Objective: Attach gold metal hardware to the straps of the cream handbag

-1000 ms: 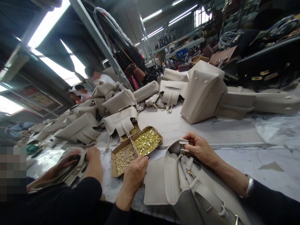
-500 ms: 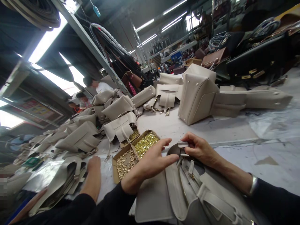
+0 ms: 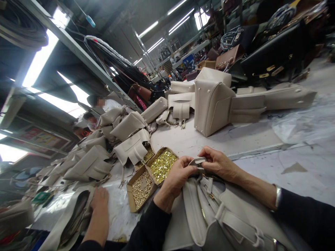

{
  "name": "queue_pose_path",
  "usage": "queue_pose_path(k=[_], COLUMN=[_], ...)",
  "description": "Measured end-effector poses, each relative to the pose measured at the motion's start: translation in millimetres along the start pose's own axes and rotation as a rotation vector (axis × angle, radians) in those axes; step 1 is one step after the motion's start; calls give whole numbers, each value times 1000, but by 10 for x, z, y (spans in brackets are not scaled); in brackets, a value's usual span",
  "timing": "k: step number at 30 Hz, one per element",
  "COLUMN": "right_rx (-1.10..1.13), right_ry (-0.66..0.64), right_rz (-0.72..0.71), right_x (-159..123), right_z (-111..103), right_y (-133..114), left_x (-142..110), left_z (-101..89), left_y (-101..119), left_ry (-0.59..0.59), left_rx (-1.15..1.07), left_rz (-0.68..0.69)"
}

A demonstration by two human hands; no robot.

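Observation:
A beige handbag [image 3: 199, 216] lies on the table in front of me, with a zipper and a buckled strap [image 3: 240, 226] showing. My left hand [image 3: 176, 176] pinches the bag's upper edge between thumb and fingers. Right beside it, my right hand [image 3: 216, 162] grips a small beige tab [image 3: 199, 160] at that same edge. Whether a small metal part sits between the fingertips, I cannot tell. Left of my left hand are a cardboard box of gold flat pieces [image 3: 163, 164] and a box of small gold studs [image 3: 141, 190].
A co-worker's hand [image 3: 99, 198] rests by another beige bag [image 3: 75, 216] at the left. Beige bags [image 3: 86, 167] are piled along the left side. An upright beige bag [image 3: 211, 104] stands beyond my hands, with black bags [image 3: 277, 52] behind it.
My left hand has moved right and closed on the bag's edge; before, its fingers were spread. My right hand keeps hold of the tab. The camera view has shifted slightly.

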State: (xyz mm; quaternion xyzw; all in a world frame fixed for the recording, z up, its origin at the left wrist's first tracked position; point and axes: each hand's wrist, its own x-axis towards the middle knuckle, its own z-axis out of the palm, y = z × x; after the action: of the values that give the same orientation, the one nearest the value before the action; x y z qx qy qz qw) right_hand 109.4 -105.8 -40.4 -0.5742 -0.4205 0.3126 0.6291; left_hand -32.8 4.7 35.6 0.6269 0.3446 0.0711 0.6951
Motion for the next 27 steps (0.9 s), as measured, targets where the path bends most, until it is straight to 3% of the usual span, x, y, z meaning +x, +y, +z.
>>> queue_pose_path(k=[7,27], right_rx=[-58,-262], right_ry=[-34,-32], right_rz=[-3,-66], right_x=[10,-26], right_z=[7,-81], right_y=[43,-113], left_x=[46,19], left_z=[32,282], left_y=[-188,-317], left_ry=[112,326], left_rx=[77,489], left_rz=[73,399])
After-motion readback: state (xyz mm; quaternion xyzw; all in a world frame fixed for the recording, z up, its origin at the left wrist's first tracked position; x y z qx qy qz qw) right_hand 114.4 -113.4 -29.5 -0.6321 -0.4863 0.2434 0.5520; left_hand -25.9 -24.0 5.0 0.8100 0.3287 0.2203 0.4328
